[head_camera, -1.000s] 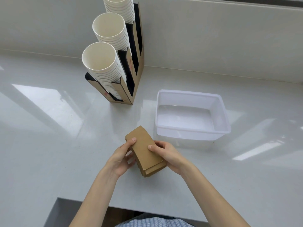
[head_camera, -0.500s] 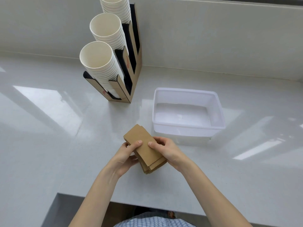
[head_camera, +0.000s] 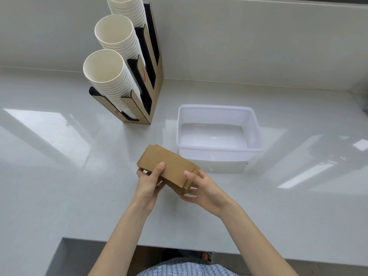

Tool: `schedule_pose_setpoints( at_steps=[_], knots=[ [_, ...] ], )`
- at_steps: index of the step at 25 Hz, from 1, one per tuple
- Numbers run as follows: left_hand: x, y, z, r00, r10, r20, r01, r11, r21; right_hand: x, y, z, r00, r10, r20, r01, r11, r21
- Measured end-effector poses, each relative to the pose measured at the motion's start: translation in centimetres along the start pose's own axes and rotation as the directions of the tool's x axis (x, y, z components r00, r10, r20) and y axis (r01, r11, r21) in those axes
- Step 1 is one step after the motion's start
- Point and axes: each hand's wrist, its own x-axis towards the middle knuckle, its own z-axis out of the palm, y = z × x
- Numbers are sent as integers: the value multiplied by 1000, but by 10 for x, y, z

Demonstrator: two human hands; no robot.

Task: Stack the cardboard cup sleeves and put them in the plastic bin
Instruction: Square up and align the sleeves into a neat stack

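A flat stack of brown cardboard cup sleeves [head_camera: 169, 166] is held above the white counter between both hands. My left hand [head_camera: 148, 181] grips its left edge, thumb on top. My right hand [head_camera: 203, 189] grips its near right end, thumb on top and fingers underneath. The stack's edges are slightly uneven at the near end. The clear plastic bin [head_camera: 219, 108] stands just right of and beyond the stack, with nothing inside it.
A cardboard cup holder [head_camera: 153, 80] with three tilted columns of white paper cups [head_camera: 107, 70] stands at the back left. The counter's front edge [head_camera: 139, 241] runs just below my forearms. A wall upstand runs along the back.
Both hands have turned the sleeve stack so it lies more crosswise, closer to the bin's near left corner. The grip of both hands stays on it.
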Motion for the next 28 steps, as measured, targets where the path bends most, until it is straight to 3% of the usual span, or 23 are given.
schedule_pose_setpoints(
  at_steps=[7,13,16,19,23,28],
  knots=[
    [-12,-13,9,991,21,136,-32,996,81,4,11,-20,995,-85,-45,92,979,180],
    [-12,-17,5,969,-71,235,47,993,107,-4,19,-37,987,-118,-114,126,990,67],
    [-8,-12,-1,963,-71,260,0,965,261,-11,17,-45,974,-154,-165,154,988,-13],
    [-5,-9,-3,933,-99,346,-85,874,478,-22,10,-50,948,-224,-226,175,960,-219],
    [0,-14,3,917,-89,390,-204,734,647,-34,8,-55,913,-336,-231,202,865,-459],
    [6,-34,6,928,-13,373,-320,484,814,-36,19,-63,897,-386,-215,202,792,-576]
  ],
)
